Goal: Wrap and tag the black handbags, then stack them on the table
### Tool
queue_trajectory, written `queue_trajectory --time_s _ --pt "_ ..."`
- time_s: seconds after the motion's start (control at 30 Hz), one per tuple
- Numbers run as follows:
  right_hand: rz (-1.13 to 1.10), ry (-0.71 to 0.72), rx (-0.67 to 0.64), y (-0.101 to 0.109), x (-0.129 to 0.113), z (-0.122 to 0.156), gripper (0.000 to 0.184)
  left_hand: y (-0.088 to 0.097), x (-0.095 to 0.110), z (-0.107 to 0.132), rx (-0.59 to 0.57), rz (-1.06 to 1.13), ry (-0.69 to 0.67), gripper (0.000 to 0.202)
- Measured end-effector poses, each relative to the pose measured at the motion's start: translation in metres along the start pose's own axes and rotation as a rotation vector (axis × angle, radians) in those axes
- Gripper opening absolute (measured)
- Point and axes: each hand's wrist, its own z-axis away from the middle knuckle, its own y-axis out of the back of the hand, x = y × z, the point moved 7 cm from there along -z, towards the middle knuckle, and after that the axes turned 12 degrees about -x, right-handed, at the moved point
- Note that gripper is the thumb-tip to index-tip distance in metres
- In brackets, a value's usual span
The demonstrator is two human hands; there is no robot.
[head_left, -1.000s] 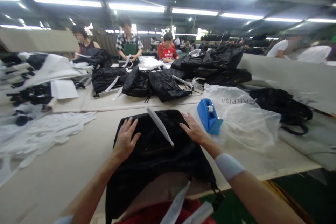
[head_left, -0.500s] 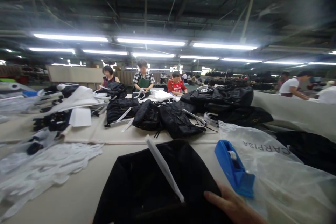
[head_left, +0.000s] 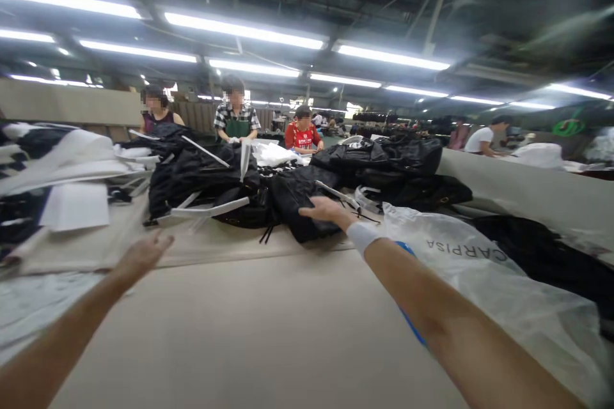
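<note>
My right hand (head_left: 324,211) stretches far forward, fingers extended, and rests on a black bag (head_left: 300,199) in the heap across the table; it wears a white wristband. Held out over the beige table (head_left: 249,326), my left hand (head_left: 141,255) has loose, extended fingers and holds nothing. A pile of black bags (head_left: 201,182) with white paper-wrapped straps lies between both hands at the far side. The blue tape dispenser (head_left: 407,319) is mostly hidden behind my right forearm.
A clear plastic bag printed CARPISA (head_left: 474,268) lies at right. White wrapping sheets (head_left: 71,172) and more black bags fill the left. Three people (head_left: 235,116) work at the table's far end; others stand at right (head_left: 484,137).
The black bag that lay under my hands is gone from the near table. Both arms have reached forward; my right hand now lies on a bag in the far heap.
</note>
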Motion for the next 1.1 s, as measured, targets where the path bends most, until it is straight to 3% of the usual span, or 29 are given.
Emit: queue_trajectory --time_s 0.07,0.1,0.17,0.2,0.27,0.4,0.5,0.57,0.6,0.7,0.77,0.83,0.93,1.0,1.1 --pt "0.039 -0.078 -0.036 -0.056 0.021 -0.003 0.068 -0.079 -0.018 0.034 -0.249 -0.13 0.047 0.062" --pt "0.053 -0.105 -0.031 -0.077 0.028 -0.005 0.067 -0.106 -0.022 0.049 -0.301 -0.205 0.023 0.064" --pt "0.062 -0.144 0.0 -0.096 0.036 -0.008 0.048 -0.137 -0.028 0.071 -0.325 -0.338 -0.015 0.069" --pt "0.058 -0.154 0.025 -0.094 0.038 -0.01 0.038 -0.144 -0.031 0.077 -0.333 -0.373 -0.027 0.07" --pt "0.036 -0.15 0.096 -0.069 0.036 -0.015 0.03 -0.146 -0.035 0.08 -0.357 -0.384 -0.036 0.07" --pt "-0.013 -0.045 0.271 0.027 0.007 -0.01 0.03 -0.132 -0.024 0.08 -0.409 -0.224 -0.009 0.077" --pt "-0.165 0.097 0.347 0.084 -0.043 0.022 0.031 -0.12 0.015 0.1 -0.458 0.185 0.008 0.091" --pt "-0.469 0.255 0.281 0.095 -0.084 0.052 0.028 -0.113 0.054 0.128 -0.525 0.553 -0.048 0.1" --pt "-0.623 0.332 0.182 0.091 -0.106 0.068 0.026 -0.108 0.073 0.145 -0.567 0.734 -0.091 0.104" --pt "-0.808 0.51 -0.211 0.053 -0.161 0.124 0.023 -0.097 0.109 0.202 -0.632 1.186 -0.213 0.106" --pt "-0.689 0.577 -0.379 0.022 -0.17 0.16 0.025 -0.098 0.1 0.235 -0.548 1.368 -0.155 0.096" --pt "-0.478 0.592 -0.453 -0.013 -0.153 0.185 0.028 -0.111 0.063 0.262 -0.361 1.438 0.104 0.073" --pt "-0.148 0.56 -0.431 -0.07 -0.103 0.207 0.031 -0.126 0.001 0.296 -0.047 1.354 0.477 0.03" --pt "0.02 0.536 -0.383 -0.108 -0.07 0.222 0.043 -0.125 -0.018 0.303 0.028 1.27 0.517 0.015" --pt "0.079 0.544 -0.419 -0.163 -0.037 0.255 0.063 -0.112 -0.022 0.298 -0.048 1.242 0.462 0.019"
